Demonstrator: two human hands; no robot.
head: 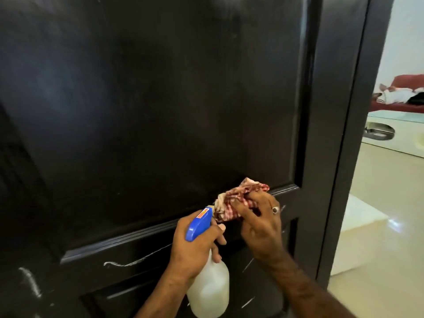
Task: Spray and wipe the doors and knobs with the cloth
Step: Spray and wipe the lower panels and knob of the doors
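Note:
A dark brown panelled door [149,111] fills most of the view, with white scratch marks on its lower rail. My left hand [192,251] grips a translucent white spray bottle [210,292] with a blue trigger head, its nozzle pointing at the cloth. My right hand [261,228], with a ring on one finger, holds a bunched red-and-white checked cloth [238,198] against the moulding at the bottom of the large upper panel. No knob is in view.
The door's edge and dark frame [348,134] run down the right. Beyond them lie a glossy cream tiled floor [378,226], a white low table [397,131] and a red sofa with clothes on it [403,92].

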